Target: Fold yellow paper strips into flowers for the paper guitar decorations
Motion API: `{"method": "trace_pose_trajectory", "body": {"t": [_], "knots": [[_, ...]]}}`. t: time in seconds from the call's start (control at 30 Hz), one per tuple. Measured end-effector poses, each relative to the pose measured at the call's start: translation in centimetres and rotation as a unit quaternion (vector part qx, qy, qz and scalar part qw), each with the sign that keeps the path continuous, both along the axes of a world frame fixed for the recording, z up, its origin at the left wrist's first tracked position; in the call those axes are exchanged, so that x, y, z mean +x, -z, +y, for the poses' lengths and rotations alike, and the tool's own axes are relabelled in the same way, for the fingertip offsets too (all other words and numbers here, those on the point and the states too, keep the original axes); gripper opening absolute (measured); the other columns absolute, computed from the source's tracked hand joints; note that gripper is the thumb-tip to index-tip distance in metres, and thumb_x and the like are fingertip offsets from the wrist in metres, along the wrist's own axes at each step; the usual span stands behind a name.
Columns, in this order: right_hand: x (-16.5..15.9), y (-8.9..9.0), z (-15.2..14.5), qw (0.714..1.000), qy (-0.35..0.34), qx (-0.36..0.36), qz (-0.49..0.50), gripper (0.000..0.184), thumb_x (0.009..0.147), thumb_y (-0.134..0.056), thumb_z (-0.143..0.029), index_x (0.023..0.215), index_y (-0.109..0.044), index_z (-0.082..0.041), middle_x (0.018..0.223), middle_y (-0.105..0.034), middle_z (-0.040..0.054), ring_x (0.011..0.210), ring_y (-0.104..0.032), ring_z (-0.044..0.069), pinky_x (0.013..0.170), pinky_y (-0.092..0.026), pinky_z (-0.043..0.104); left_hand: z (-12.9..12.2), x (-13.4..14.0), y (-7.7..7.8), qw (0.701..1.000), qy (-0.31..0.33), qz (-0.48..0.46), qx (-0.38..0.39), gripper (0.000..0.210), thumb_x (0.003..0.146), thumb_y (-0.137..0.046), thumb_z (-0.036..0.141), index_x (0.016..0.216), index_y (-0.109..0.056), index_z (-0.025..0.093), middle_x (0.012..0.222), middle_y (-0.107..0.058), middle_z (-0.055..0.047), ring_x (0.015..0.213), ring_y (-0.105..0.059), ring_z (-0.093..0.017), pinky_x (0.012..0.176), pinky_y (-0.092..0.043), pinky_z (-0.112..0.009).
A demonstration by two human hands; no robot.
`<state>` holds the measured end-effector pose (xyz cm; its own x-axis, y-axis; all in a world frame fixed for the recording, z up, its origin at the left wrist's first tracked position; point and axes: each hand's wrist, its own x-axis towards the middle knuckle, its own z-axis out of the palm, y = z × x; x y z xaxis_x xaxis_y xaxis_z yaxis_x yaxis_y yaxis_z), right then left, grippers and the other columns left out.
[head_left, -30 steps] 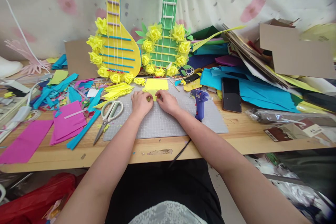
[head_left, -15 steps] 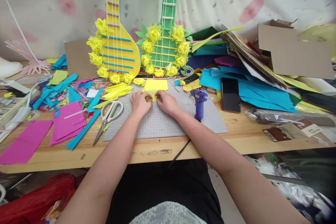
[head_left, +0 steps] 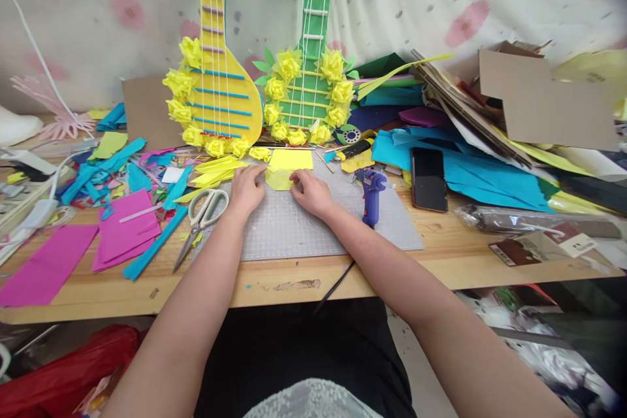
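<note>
On the grey cutting mat (head_left: 294,235) lies a small pale yellow paper piece (head_left: 277,180) with slanted corners. My right hand (head_left: 312,192) pinches its right edge between thumb and fingers. Left of the paper, my left hand (head_left: 247,189) rests apart from it, fingers loosely spread and holding nothing visible. A brighter yellow paper sheet (head_left: 292,159) lies just behind the piece. Beside my left hand are a pile of yellow paper strips (head_left: 215,172) and scissors (head_left: 206,210). A blue glue gun (head_left: 371,199) stands to the right of my right hand.
At the back stand a yellow paper guitar (head_left: 228,95) and a green one (head_left: 308,95), both trimmed with yellow paper flowers. Blue and pink scraps (head_left: 130,225) cover the left side. A phone (head_left: 429,179), blue paper (head_left: 490,176) and stacked cardboard (head_left: 543,91) crowd the right.
My left hand has let go of the yellow paper piece and moved left toward the strips, uncovering the piece's left part. My right hand has stayed at its right edge.
</note>
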<state>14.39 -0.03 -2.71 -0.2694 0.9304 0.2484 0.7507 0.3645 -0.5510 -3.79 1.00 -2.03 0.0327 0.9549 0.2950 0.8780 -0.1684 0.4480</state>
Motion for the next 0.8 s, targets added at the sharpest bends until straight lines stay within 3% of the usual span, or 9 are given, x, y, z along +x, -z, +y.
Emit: {"method": "trace_pose_trajectory", "body": {"t": [0.13,0.27,0.43,0.6,0.8], "knots": [[0.0,-0.6,-0.4,0.996,-0.048,0.063,-0.041,0.025,0.078,-0.05,-0.019,0.103,-0.054,-0.02,0.106,-0.059,0.0071,0.093,-0.051,0.02,0.075,-0.041,0.031,0.0,0.4,-0.1,1.0,0.017,0.0,-0.005,0.055,0.067,-0.044,0.006,0.117,-0.059,0.021,0.12,-0.062,-0.003,0.115,-0.048,-0.023,0.102,-0.036,-0.036],[-0.7,-1.3,-0.4,0.982,-0.117,0.094,-0.116,0.023,0.082,-0.046,-0.015,0.102,-0.056,-0.017,0.097,-0.063,0.0094,0.095,-0.049,0.023,0.084,-0.037,0.034,-0.2,0.7,-0.2,0.999,0.023,-0.022,-0.007,0.058,0.067,-0.043,0.004,0.121,-0.054,0.021,0.116,-0.064,-0.002,0.114,-0.05,-0.02,0.102,-0.037,-0.033],[-1.3,-1.2,0.0,0.974,-0.104,0.111,-0.17,0.024,0.086,-0.038,-0.015,0.101,-0.057,-0.017,0.091,-0.065,0.0111,0.091,-0.05,0.024,0.082,-0.036,0.035,-0.2,0.7,-0.1,0.999,0.018,-0.024,-0.013,0.054,0.07,-0.043,0.006,0.122,-0.053,0.019,0.113,-0.066,-0.003,0.113,-0.052,-0.021,0.1,-0.037,-0.034],[-0.2,-0.9,0.0,0.983,-0.068,0.113,-0.127,0.025,0.085,-0.039,-0.015,0.103,-0.056,-0.018,0.094,-0.065,0.0086,0.092,-0.05,0.023,0.08,-0.037,0.033,-0.8,1.0,-0.5,1.0,-0.006,0.008,-0.008,0.047,0.072,-0.05,0.012,0.117,-0.056,0.021,0.108,-0.068,-0.003,0.109,-0.052,-0.024,0.097,-0.035,-0.039],[1.1,-0.6,0.2,0.998,-0.032,0.041,-0.021,0.029,0.076,-0.045,-0.012,0.102,-0.054,-0.021,0.085,-0.065,0.0021,0.081,-0.054,0.017,0.071,-0.039,0.028,-1.9,1.4,-0.7,0.999,-0.004,0.05,-0.006,0.014,0.078,-0.054,0.029,0.081,-0.067,0.024,0.096,-0.069,-0.004,0.101,-0.053,-0.026,0.091,-0.032,-0.043]]}}
